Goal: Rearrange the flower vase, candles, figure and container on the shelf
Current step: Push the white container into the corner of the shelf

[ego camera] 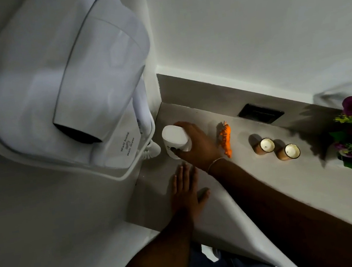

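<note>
Shelf (223, 185) carries upright container (175, 141) clasped by right hand (194, 144); left hand (184, 191) flat, fingers apart.

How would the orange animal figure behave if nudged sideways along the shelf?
The orange figure looks like small moulded plastic, so probably light and stiff. It seems to stand on thin legs with a narrow body, so a side push would likely tip it rather than slide it. The shelf looks smooth, so it may skid if pushed low.
</note>
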{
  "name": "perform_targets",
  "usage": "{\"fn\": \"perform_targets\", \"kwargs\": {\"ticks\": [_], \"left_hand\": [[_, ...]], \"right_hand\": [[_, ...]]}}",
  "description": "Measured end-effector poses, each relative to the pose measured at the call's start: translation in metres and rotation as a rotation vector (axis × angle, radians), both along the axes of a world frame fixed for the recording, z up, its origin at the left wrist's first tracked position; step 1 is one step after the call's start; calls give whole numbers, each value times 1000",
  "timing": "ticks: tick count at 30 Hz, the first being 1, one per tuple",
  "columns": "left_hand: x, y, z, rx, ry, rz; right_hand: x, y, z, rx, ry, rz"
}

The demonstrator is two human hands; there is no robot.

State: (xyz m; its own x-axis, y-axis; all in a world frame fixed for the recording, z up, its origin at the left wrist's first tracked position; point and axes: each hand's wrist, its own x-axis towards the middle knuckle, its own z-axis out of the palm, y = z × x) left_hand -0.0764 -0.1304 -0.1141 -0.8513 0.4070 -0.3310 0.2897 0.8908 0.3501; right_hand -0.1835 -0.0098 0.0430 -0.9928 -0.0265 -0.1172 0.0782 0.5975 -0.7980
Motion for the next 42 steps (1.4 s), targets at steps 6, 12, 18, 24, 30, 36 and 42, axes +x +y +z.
{"fn": "perform_targets", "kwargs": {"ticks": [6, 12, 18, 24, 30, 36, 42], "left_hand": [[1, -1, -3, 45, 30, 4], [0, -2, -9, 35, 82, -22], [-3, -1, -1, 16, 121, 8], [-2, 1, -1, 5, 109, 23], [-2, -1, -7, -2, 108, -2], [-2, -2, -12, -79, 57, -54], [-3, -3, -12, -107, 31, -89]], "right_hand": [[13, -16, -33, -197, -133, -330], [2, -24, -45, -195, -130, -389], [-49, -11, -46, -231, -125, -462], [-87, -13, -50, -247, -144, -463], [-107, -24, -54, -238, -146, -557], [-131, -37, -52, -232, -168, -626], [-148, -43, -65, -286, -140, -659]]}}
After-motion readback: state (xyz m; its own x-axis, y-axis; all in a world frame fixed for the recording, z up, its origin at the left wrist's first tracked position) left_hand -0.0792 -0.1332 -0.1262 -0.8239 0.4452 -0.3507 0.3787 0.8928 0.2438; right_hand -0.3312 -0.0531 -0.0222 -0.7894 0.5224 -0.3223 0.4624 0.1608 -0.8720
